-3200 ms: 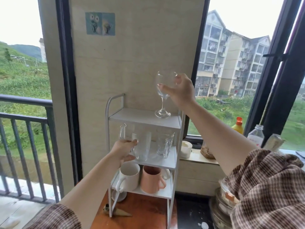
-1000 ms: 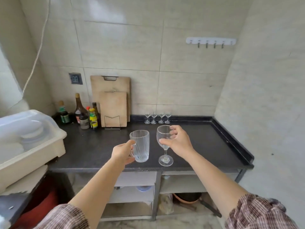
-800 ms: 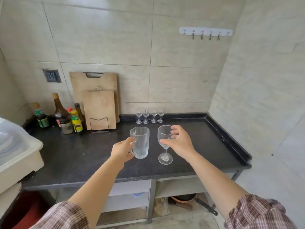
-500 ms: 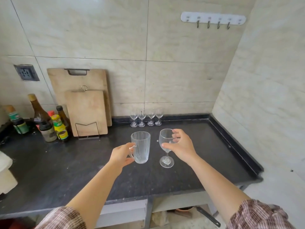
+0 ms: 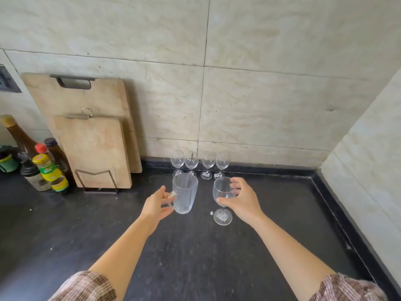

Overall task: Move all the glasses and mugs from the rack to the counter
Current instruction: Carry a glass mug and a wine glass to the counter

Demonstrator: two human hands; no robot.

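Two empty vessels: left hand (image 5: 156, 205) grips glass mug (image 5: 185, 193), right hand (image 5: 243, 199) wine glass (image 5: 221, 200).

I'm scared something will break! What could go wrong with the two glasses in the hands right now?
1. The right hand grips the wine glass by its bowl; its thin stem and small foot might tip if set down crooked.
2. The left hand holds the ribbed glass mug close beside it, so they could clink.
3. Four small wine glasses stand at the wall just behind; pushing forward might knock them over.
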